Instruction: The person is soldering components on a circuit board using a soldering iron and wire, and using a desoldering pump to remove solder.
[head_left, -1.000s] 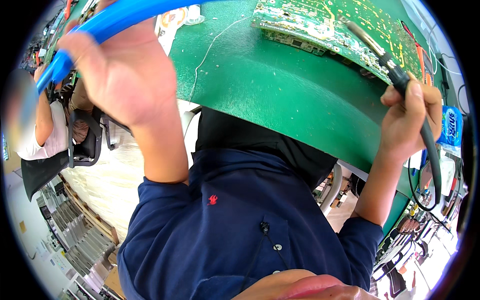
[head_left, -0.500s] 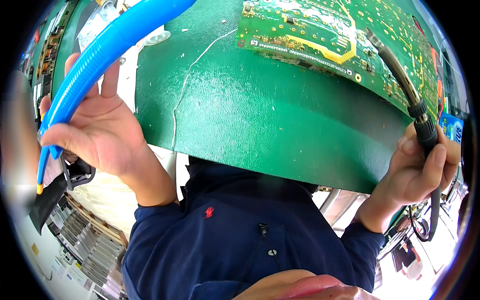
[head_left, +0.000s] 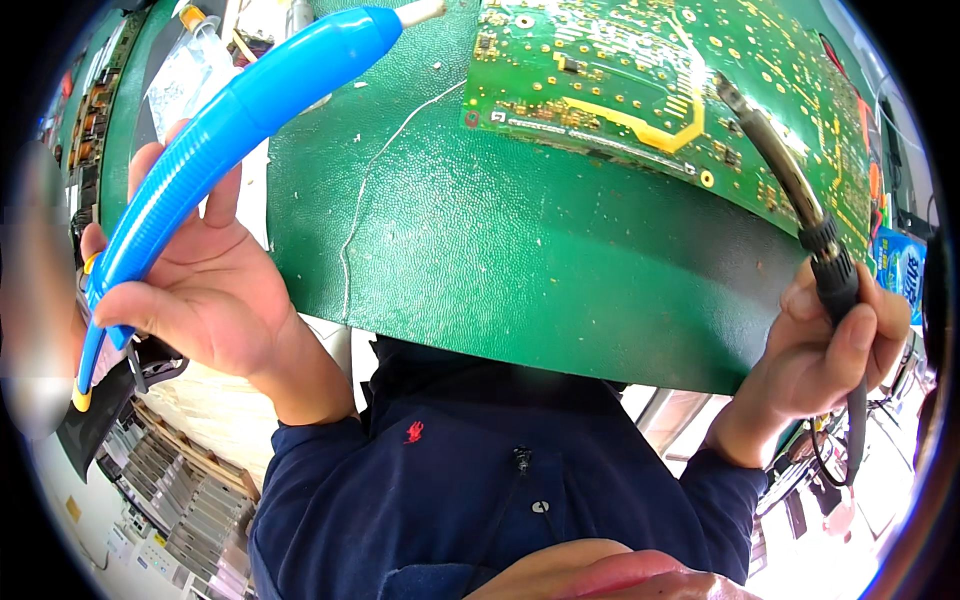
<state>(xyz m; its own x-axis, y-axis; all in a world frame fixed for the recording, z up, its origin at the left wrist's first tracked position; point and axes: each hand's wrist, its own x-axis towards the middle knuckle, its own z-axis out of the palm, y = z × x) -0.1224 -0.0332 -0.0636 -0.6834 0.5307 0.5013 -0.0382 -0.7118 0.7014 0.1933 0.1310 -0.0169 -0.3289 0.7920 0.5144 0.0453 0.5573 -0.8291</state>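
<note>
In my left hand (head_left: 205, 280) is a blue tubular desoldering pump (head_left: 240, 110), held aslant at the upper left, its pale nozzle pointing up and away. My right hand (head_left: 820, 340) grips a soldering iron (head_left: 785, 170) by its black handle, a cable hanging below. The iron's metal tip lies over a green circuit board (head_left: 600, 100) at the upper right; whether it touches cannot be told. The board rests on a green mat (head_left: 470, 250), and a thin pale wire (head_left: 352, 240) runs across the mat to the left of it.
At the upper left are a clear plastic bag (head_left: 190, 75) and a row of boards (head_left: 100, 110). A blue package (head_left: 900, 270) sits at the right edge. A black chair (head_left: 90, 420) and stacked grey items (head_left: 200, 480) are at the lower left.
Both hands sit lower in the picture, still holding their tools. The blue pump's whole length now shows. Mat and board have shifted down and left in the view.
</note>
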